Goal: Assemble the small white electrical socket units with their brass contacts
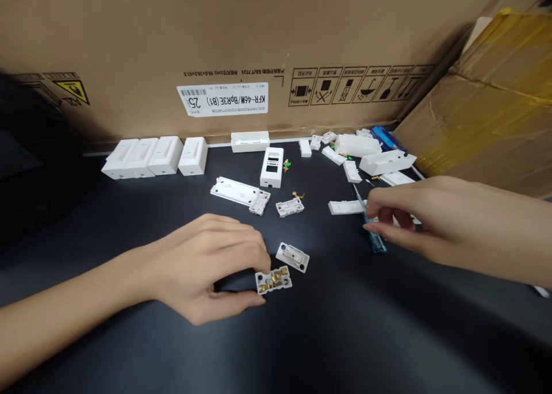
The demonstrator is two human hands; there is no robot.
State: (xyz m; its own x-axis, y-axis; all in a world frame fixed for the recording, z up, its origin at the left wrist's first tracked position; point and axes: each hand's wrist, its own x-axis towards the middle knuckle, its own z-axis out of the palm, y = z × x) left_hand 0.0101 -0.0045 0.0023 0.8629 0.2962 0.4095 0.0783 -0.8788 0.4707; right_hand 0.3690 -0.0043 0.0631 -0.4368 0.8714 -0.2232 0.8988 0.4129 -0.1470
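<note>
The left hand [207, 267] pinched a white switch base [273, 280] by its left end, brass terminals up, long axis nearly crosswise on the bench [345, 302]; the right hand [435, 221], fingers loosely curled and empty, hung just over a blue screwdriver [374, 233], its tip pointing away and leftward

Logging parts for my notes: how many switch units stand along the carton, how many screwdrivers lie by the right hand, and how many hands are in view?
Switch units: 4
Screwdriver: 1
Left hand and right hand: 2
Total: 7
</note>
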